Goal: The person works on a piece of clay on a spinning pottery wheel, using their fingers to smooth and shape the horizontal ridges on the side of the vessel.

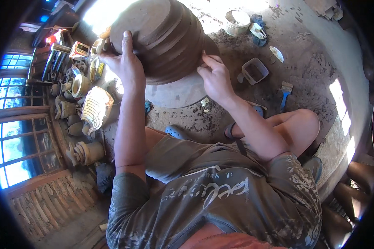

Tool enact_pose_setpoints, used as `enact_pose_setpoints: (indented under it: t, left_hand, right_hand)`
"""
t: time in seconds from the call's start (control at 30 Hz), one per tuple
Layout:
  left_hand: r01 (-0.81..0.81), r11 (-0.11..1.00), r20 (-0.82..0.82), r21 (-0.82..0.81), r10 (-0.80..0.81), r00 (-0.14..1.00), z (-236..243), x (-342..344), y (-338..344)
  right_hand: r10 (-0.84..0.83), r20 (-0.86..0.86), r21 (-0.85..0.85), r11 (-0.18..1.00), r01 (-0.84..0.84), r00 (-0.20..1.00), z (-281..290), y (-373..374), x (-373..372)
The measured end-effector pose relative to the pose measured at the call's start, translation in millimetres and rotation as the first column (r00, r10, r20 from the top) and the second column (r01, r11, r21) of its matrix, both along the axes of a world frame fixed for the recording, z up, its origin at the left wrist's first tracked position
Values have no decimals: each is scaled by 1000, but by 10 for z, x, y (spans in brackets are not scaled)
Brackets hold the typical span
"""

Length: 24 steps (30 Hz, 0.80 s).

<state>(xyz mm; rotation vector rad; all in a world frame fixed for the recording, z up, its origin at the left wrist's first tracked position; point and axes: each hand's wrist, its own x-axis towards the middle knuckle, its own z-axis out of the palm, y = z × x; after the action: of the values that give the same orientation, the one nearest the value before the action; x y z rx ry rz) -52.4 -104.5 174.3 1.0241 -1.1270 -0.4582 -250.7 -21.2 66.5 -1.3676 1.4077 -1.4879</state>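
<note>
A large brown clay pot (172, 41) with ridged sides is tipped over, its flat round face turned up and to the left. My left hand (126, 68) supports its left side, the thumb laid on the flat face and the other fingers partly hidden behind the edge. On the pot's lower right side, my right hand (217, 79) has its fingers bent and closed at the edge. Beneath the pot shows a pale grey round wheel disc (178, 96); whether the pot touches it is hard to see.
Right of the disc lie a small plastic tub (247, 76), a blue-handled brush (285, 97) and a pale oval piece (276, 54). Farther off stands a whitish bucket (236, 30). Pots and tools crowd the left side near a stacked clay piece (89, 152). Brown pots (361, 176) stand lower right.
</note>
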Motion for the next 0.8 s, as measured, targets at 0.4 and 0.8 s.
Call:
enact_pose_setpoints:
  t: [0.4, 0.8]
  left_hand:
    - [123, 987, 250, -101, -95, 964, 215, 87, 600]
    - [245, 682, 466, 689, -676, 571, 279, -147, 1103]
  right_hand:
    - [202, -1, -211, 957, -198, 979, 458, 616, 176]
    - [3, -423, -466, 857, -220, 906, 535, 681, -450]
